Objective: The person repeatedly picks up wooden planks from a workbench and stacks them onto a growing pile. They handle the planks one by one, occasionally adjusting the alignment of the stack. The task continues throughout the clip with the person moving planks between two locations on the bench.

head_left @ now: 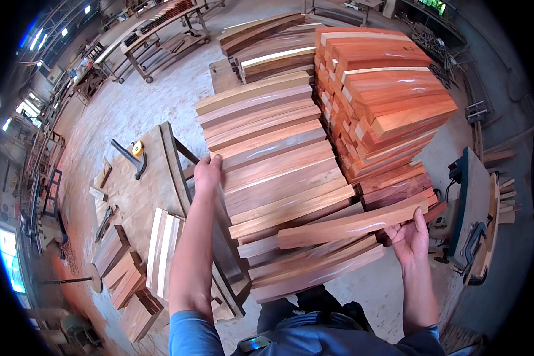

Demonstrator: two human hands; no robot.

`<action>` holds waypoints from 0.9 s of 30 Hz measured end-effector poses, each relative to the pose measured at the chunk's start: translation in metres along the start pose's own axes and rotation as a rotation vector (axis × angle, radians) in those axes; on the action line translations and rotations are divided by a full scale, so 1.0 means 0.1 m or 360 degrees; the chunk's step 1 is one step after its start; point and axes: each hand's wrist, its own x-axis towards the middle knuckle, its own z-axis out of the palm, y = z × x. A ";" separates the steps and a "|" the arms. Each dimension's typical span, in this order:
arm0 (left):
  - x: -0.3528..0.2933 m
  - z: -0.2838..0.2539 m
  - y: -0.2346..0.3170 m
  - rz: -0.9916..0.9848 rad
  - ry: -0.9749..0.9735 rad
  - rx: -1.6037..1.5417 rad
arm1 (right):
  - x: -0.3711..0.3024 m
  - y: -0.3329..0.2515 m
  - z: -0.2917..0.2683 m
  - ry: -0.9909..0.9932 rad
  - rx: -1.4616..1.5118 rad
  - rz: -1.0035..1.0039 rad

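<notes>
My right hand (410, 238) is closed on the right end of a reddish-brown wooden plank (356, 223), thumb on top and fingers below. This plank lies tilted across the near part of a stack of planks (285, 172), its left end over the other pieces. My left hand (207, 173) rests against the left ends of the stacked planks, around the middle of the row. Most of its fingers are hidden, so I cannot tell whether it grips one. The stacked planks vary from pale tan to purplish brown and lie side by side.
A tall pile of orange-red planks (391, 89) stands behind, to the right. On the left, a worktable (151, 169) holds a hammer (137, 160), a yellow tape measure (137, 147) and offcuts. More wood blocks (124, 279) lie lower left. A blue clamp (474, 237) is at right.
</notes>
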 end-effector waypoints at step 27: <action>-0.44 0.01 0.64 0.0634 -0.0117 0.1287 | 0.09 0.00 -0.20 -0.0003 0.0037 -0.0023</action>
